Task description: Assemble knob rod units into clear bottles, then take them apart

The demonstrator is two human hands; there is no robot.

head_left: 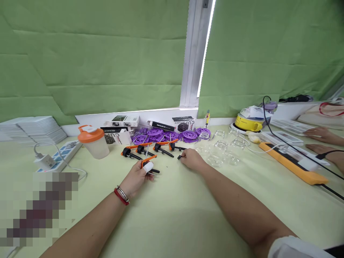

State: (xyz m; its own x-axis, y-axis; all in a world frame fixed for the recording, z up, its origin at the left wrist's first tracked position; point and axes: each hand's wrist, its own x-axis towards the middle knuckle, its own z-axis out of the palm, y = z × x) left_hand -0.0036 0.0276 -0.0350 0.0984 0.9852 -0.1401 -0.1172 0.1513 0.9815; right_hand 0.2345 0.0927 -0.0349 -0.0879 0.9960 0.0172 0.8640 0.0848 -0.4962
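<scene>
Gripping an orange-and-black part (149, 158), the left hand (137, 179) was above the pale green table (182, 222), its thumb, wrapped in white, pressed over the piece and its fingers curled beneath. A black rod stuck out past the fingers towards the right. The right hand (192, 160) reached farther forward, its fingertips closed on a small black piece (179, 157); whether that piece was clear of the tabletop could not be told.

Between and beyond the hands lay a row of four similar orange-and-black parts (158, 147), their black rods pointing to the right. Just behind the row, purple spoked rings (189, 136) were heaped in front of printed boxes, one of them a CUP HOLDER box (185, 125) standing upside down. Clear round containers (220, 144) clustered beyond the right forearm, near a yellow pot (245, 124) and an orange power strip (291, 164). An orange-lidded shaker bottle (98, 148) stood to the left of the boxes. At the far right, a co-worker's hands (318, 133) rested near white trays (282, 137).
</scene>
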